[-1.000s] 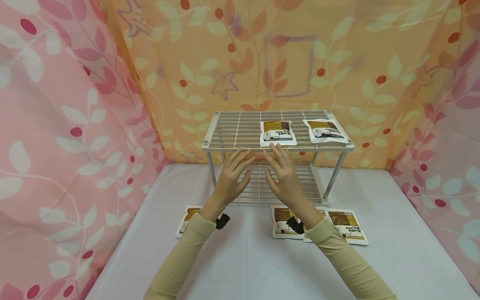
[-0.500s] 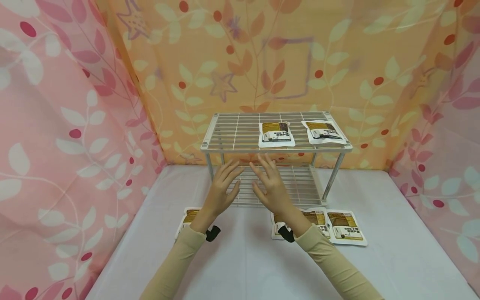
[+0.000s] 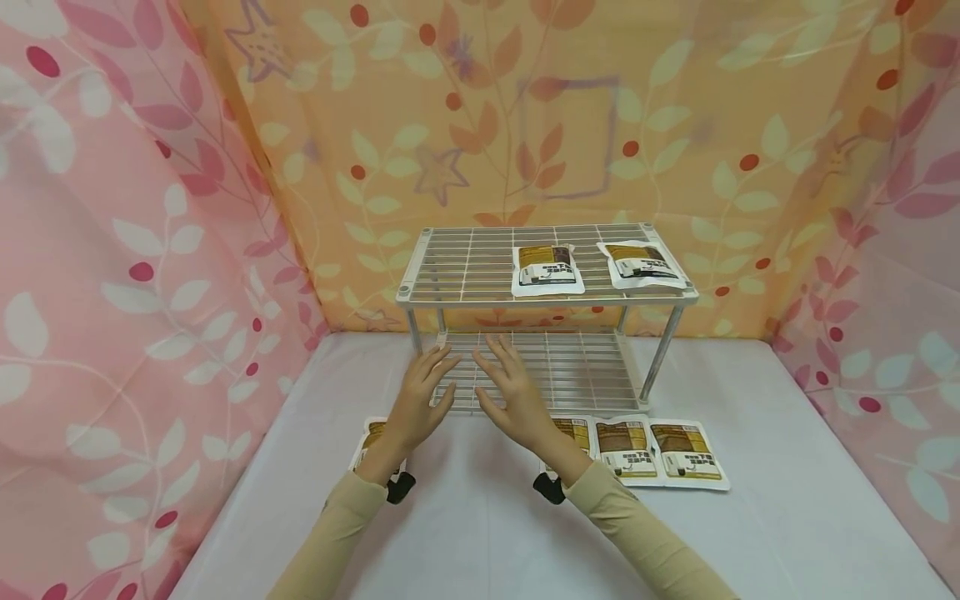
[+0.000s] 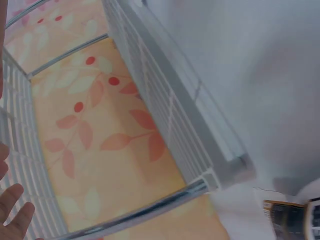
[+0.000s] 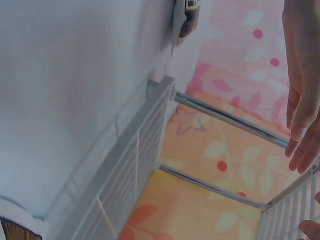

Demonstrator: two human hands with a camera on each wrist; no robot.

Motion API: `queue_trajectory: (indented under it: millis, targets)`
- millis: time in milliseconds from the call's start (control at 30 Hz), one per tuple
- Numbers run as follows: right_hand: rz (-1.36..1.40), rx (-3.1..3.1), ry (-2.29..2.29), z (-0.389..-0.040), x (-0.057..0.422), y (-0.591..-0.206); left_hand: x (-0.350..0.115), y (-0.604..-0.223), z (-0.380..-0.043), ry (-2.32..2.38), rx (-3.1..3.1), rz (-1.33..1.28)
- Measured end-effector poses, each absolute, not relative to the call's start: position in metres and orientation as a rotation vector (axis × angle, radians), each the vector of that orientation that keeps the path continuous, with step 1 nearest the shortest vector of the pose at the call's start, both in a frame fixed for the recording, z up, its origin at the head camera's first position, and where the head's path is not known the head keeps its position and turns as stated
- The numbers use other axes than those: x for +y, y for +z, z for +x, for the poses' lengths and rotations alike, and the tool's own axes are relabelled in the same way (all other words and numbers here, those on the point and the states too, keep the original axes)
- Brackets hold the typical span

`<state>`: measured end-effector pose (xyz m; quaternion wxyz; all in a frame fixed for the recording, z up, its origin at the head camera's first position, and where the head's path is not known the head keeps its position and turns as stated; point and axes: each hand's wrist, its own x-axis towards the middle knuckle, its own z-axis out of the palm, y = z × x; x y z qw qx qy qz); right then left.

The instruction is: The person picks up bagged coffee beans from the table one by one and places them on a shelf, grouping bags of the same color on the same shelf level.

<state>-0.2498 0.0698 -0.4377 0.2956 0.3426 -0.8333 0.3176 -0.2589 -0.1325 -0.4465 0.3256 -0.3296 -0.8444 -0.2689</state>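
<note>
My left hand (image 3: 417, 402) is held in front of the rack's left side, fingers spread and slightly bent, with nothing in it. Facing it, my right hand (image 3: 517, 402) is likewise spread and holds nothing. Both overlap the lower shelf of the white two-tier wire rack (image 3: 600, 367) in the head view. On the upper shelf lie two white-edged food pouches, a middle pouch (image 3: 547, 271) and a right pouch (image 3: 643, 265). A row of pouches (image 3: 624, 450) lies on the table at right, its left part hidden by my right forearm. One more pouch (image 3: 372, 433) is partly behind my left wrist.
A white cloth covers the table (image 3: 480, 533). Behind the rack hangs an orange leaf-patterned curtain (image 3: 480, 125), with a pink curtain (image 3: 150, 333) along the left and another along the right. Metal posts (image 3: 662, 354) join the rack's two shelves.
Both hands have drawn down and left, from near the upper shelf's front edge to in front of the lower shelf. The pouches have stayed in place.
</note>
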Motion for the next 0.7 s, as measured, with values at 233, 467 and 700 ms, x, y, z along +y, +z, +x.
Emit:
queue_trajectory:
  millis: [233,467,700]
  targets:
    - [0.915,-2.246,0.916,-0.248,0.057,-0.452,-0.149,-0.463,-0.254,-0.714,-2.281,-0.833]
    - [0.930,-2.309,0.979,-0.245,0.046,-0.468,-0.168,-0.480,-0.248,-0.715,-2.325,-0.782]
    - [0.966,-2.383,1.047,-0.241,0.034,-0.480,-0.182,-0.489,-0.243,-0.721,-2.393,-0.755]
